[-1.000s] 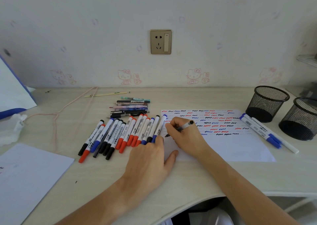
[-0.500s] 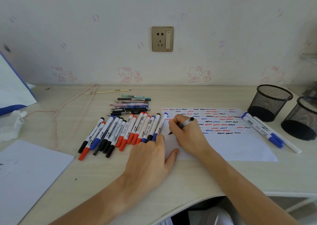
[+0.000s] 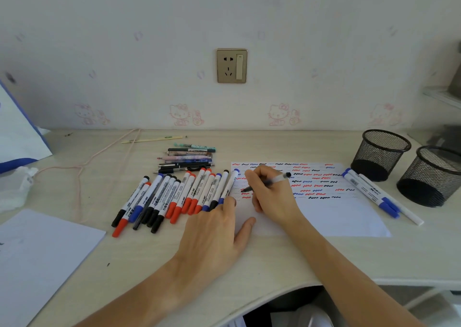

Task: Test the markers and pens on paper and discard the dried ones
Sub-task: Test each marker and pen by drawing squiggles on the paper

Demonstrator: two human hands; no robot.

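Observation:
A white test sheet (image 3: 331,217) covered in red, blue and black squiggles lies on the desk. My right hand (image 3: 272,194) grips a clear-barrelled black pen (image 3: 274,179), its tip touching the sheet's left side. My left hand (image 3: 214,234) lies flat with straight fingers, pressing the sheet's left edge beside a row of several whiteboard markers (image 3: 174,197) with red, blue and black caps. Behind the row sits a stack of thin pens (image 3: 187,159). Two blue-capped markers and a white one (image 3: 371,192) lie right of the sheet.
Two black mesh pen cups (image 3: 381,154) (image 3: 431,177) stand at the right. A second white sheet (image 3: 37,259) lies front left, a crumpled tissue (image 3: 15,189) and a blue-edged bag (image 3: 17,137) far left. A pink cord (image 3: 82,167) loops across the desk. The desk's curved front edge is near.
My right hand has slid the pen slightly up and right over the sheet's left side. My left hand has stayed flat in place.

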